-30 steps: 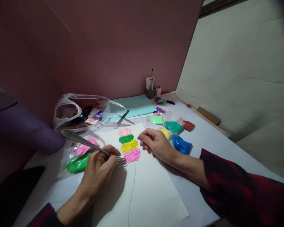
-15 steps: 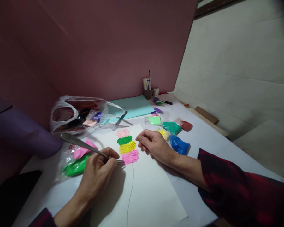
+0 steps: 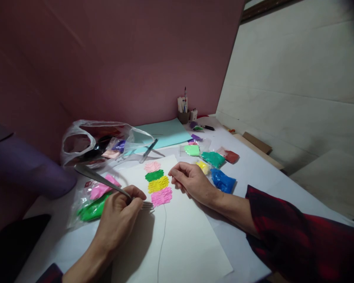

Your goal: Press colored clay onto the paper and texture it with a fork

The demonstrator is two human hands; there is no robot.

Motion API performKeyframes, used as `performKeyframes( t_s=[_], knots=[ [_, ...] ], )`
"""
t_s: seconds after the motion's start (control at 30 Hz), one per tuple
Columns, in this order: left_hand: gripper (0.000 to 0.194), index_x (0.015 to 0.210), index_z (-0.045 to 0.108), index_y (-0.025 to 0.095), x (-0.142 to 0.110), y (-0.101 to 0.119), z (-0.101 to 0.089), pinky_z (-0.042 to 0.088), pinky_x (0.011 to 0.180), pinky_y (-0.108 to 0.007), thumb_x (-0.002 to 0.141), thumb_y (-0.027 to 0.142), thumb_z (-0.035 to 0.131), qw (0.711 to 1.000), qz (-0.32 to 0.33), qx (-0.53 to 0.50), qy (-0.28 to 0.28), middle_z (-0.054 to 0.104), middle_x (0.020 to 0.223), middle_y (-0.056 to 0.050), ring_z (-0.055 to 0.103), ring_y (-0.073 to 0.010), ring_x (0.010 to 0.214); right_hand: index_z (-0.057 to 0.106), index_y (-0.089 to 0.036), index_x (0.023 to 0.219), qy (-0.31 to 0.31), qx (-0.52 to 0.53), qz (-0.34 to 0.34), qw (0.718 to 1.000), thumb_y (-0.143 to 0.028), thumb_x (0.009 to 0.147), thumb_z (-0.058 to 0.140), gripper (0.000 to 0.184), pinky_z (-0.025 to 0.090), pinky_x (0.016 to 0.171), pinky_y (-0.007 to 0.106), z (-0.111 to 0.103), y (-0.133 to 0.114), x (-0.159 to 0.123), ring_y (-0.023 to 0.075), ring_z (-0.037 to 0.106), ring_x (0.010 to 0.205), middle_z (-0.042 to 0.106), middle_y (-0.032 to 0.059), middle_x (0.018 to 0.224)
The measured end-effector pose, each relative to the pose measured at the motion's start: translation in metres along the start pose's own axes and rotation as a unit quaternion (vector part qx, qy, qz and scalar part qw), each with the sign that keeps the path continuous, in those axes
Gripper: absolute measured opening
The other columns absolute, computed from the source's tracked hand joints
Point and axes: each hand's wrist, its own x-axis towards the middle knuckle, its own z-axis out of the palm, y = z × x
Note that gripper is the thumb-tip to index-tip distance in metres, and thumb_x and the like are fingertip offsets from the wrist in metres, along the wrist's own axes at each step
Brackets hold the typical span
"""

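My left hand (image 3: 120, 214) grips a metal fork (image 3: 102, 179) between thumb and fingers, its handle pointing up to the left. The tines are close to the left edge of a pink clay patch (image 3: 161, 196); whether they touch it I cannot tell. Above that patch, yellow clay (image 3: 158, 184), dark green clay (image 3: 154, 175) and pale pink clay (image 3: 152, 167) lie in a column, all with ridged surfaces. They sit on a white sheet of paper (image 3: 191, 247) with a thin drawn line below. My right hand (image 3: 191, 181) rests right of the column, fingers curled together, fingertips partly hidden.
Bagged clay in pink and green (image 3: 94, 206) lies at left, beside a purple cylinder (image 3: 38, 169). Behind are a clear plastic bag (image 3: 76, 131), a pen (image 3: 148, 150), blue paper (image 3: 168, 131) and a pen cup (image 3: 183, 116). Blue clay (image 3: 223, 181) and other packets lie right.
The fork tines have drawn slightly left, away from the pink patch. The whole view has shifted a little. My right hand keeps its place by the column.
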Motion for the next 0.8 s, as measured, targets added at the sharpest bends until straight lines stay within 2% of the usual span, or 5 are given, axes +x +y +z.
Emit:
performKeyframes(
  t_s=[0.13,0.33,0.8],
  knots=[
    [0.017,0.061,0.062,0.020,-0.0021,-0.0005,-0.0006,0.026,0.045,-0.024,0.065,0.030,0.048,1.000,-0.016,-0.015,0.018,0.042,0.045,0.005,0.038,-0.0130,0.045,0.059,-0.015,0.079,0.000,0.001,-0.002,1.000,-0.028,0.089,0.055,0.017,0.032,0.038,0.016,-0.0003,0.0015,0.0006,0.0049,0.045,0.045,0.057,-0.0012,0.064],
    [0.012,0.061,0.060,0.021,-0.0066,-0.0034,-0.0022,0.027,0.043,-0.022,0.066,0.028,0.052,0.996,0.020,-0.064,0.064,0.039,0.045,0.006,0.037,-0.0114,0.044,0.059,-0.015,0.077,-0.001,0.000,-0.007,1.000,-0.026,0.088,0.055,0.017,0.034,0.040,0.017,-0.0005,0.0005,0.0006,0.0053,0.046,0.046,0.057,-0.0006,0.063],
    [0.017,0.062,0.059,0.019,-0.0075,-0.0045,0.0034,0.022,0.044,-0.023,0.069,0.029,0.048,0.998,0.014,-0.060,-0.016,0.039,0.048,0.006,0.034,-0.0110,0.047,0.058,-0.015,0.077,-0.002,-0.010,-0.011,1.000,-0.030,0.089,0.054,0.019,0.033,0.040,0.017,-0.0007,0.0014,0.0003,0.0051,0.045,0.046,0.057,-0.0009,0.065]
  ],
)
